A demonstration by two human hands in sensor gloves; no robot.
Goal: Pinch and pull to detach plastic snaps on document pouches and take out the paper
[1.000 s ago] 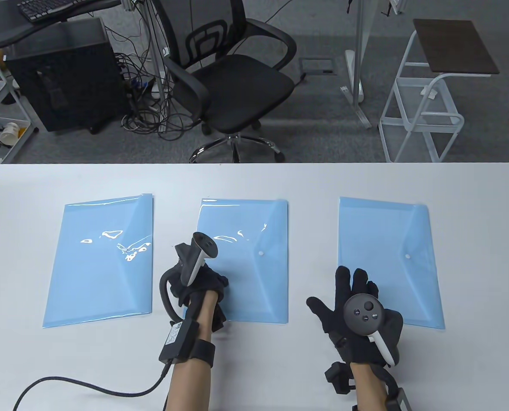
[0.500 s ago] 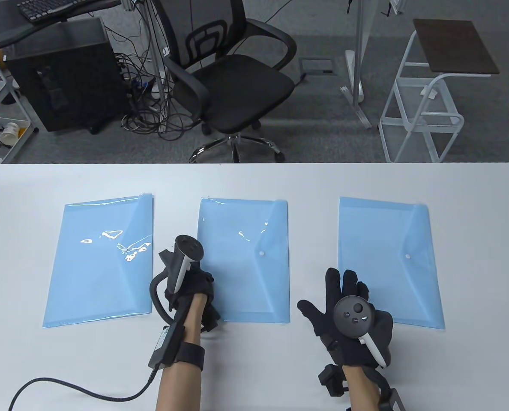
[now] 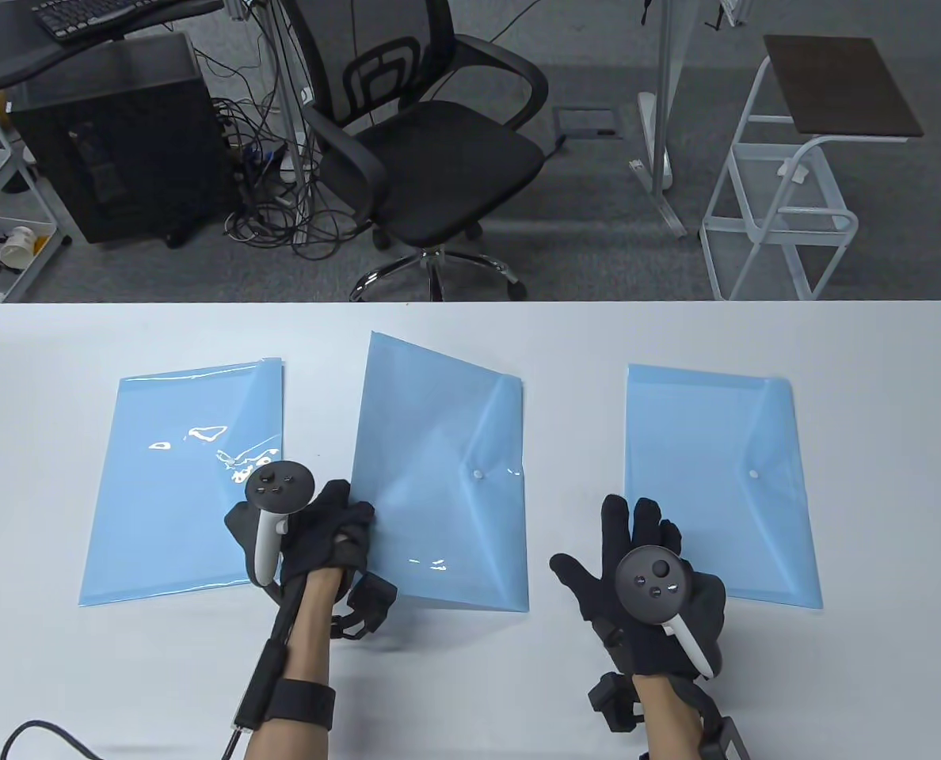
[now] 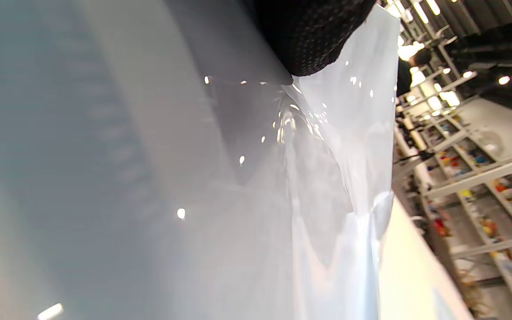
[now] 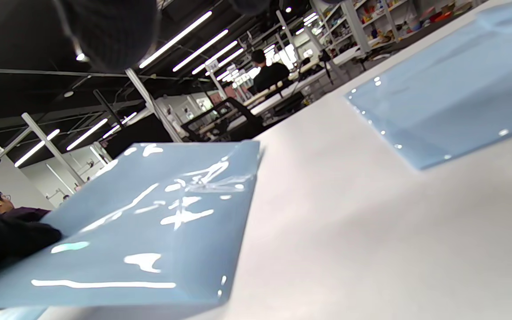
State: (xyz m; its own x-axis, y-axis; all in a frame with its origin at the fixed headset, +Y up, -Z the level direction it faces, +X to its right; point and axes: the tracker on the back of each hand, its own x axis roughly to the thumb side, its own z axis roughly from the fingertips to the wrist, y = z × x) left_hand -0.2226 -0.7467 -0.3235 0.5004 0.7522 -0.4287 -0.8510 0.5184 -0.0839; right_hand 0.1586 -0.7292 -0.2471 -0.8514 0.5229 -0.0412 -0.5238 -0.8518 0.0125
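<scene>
Middle pouch (image 3: 439, 475) tilted up at frame centre, snap (image 3: 478, 474) apparently not yet undone.
Gripped only at its lower-left edge, it could slip or buckle, I judge, because the slick plastic bends. Left hand (image 3: 332, 534) curls on that edge, knuckles up; right hand (image 3: 645, 562) lies flat, fingers spread, holding nothing, on the desk (image 3: 874, 673) between the middle and right pouches (image 3: 716, 475).
</scene>
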